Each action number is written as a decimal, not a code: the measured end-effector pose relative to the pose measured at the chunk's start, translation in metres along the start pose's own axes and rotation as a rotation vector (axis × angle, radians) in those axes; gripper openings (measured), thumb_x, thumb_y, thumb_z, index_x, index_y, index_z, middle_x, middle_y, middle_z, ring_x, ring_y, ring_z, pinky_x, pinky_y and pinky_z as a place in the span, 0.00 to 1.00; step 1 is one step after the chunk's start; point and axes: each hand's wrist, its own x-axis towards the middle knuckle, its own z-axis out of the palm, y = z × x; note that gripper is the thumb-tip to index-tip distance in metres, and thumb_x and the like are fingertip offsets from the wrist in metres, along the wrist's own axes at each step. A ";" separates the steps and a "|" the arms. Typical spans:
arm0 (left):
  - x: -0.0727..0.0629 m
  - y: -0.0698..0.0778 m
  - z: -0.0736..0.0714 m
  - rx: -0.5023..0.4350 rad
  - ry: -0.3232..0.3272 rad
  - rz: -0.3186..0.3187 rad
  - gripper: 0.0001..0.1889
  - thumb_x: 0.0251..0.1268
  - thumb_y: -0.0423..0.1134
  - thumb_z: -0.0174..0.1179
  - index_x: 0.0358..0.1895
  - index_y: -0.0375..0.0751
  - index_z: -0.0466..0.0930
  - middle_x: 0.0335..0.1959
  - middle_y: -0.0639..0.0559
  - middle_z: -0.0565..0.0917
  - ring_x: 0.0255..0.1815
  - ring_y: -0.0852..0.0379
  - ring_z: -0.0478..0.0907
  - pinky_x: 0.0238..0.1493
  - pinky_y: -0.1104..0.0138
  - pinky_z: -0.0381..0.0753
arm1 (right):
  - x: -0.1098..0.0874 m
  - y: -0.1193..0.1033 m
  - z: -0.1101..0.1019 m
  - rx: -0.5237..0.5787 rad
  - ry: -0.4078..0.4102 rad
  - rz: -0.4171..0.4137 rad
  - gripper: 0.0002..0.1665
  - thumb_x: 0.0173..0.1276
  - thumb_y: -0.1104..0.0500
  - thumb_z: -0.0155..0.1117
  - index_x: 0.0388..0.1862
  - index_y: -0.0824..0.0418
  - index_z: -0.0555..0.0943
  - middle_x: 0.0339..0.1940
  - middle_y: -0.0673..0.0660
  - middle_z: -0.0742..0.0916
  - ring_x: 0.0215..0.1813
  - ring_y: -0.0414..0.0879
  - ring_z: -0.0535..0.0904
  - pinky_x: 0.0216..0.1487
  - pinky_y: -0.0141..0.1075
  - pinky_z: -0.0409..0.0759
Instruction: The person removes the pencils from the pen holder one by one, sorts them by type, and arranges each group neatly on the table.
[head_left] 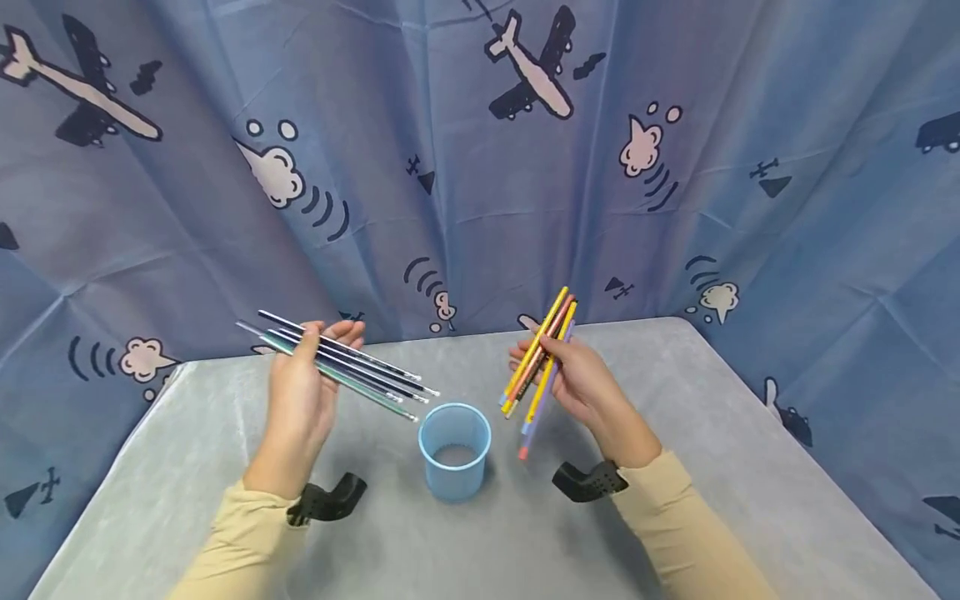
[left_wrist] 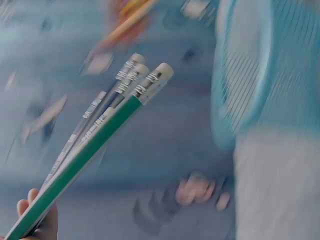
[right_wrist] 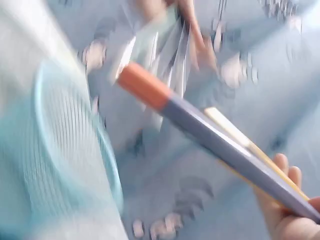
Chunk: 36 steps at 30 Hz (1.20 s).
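Observation:
My left hand (head_left: 303, 387) holds a fanned bundle of dark and green pencils (head_left: 352, 364) under its thumb. Their white eraser ends point right and down, toward the blue cup (head_left: 454, 450). In the left wrist view a green pencil (left_wrist: 80, 162) lies nearest the camera. My right hand (head_left: 581, 379) grips a bundle of yellow, red and purple pencils (head_left: 536, 358), slanting down and left. The purple pencil (right_wrist: 215, 137) has an orange-red end, seen large in the right wrist view. Between the hands the cup stands upright on the table, its inside showing no pencils.
A grey-white cloth covers the table (head_left: 420, 558). Behind it hangs a blue curtain (head_left: 465, 208) printed with planes and clouds. Black wrist mounts (head_left: 327, 498) sit at both cuffs, beside the beige sleeves (head_left: 251, 542).

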 end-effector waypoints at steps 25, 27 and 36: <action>-0.028 -0.096 0.007 0.730 -0.159 -0.004 0.10 0.75 0.34 0.52 0.49 0.32 0.79 0.49 0.38 0.87 0.56 0.45 0.83 0.63 0.49 0.78 | 0.009 0.072 0.070 -0.330 0.102 -0.333 0.21 0.79 0.65 0.48 0.68 0.66 0.63 0.42 0.64 0.84 0.39 0.37 0.84 0.49 0.33 0.83; -0.027 -0.099 0.005 0.740 -0.163 -0.001 0.10 0.75 0.36 0.53 0.48 0.34 0.79 0.48 0.39 0.87 0.54 0.47 0.84 0.61 0.50 0.79 | 0.008 0.078 0.067 -0.387 0.120 -0.341 0.21 0.77 0.66 0.51 0.67 0.67 0.66 0.45 0.68 0.85 0.40 0.38 0.85 0.47 0.33 0.82; -0.020 -0.095 0.006 0.744 -0.170 0.005 0.11 0.74 0.38 0.54 0.48 0.36 0.81 0.49 0.42 0.88 0.55 0.48 0.83 0.60 0.52 0.79 | 0.011 0.077 0.062 -0.406 0.123 -0.359 0.32 0.75 0.63 0.57 0.75 0.56 0.61 0.52 0.67 0.86 0.47 0.44 0.88 0.62 0.43 0.81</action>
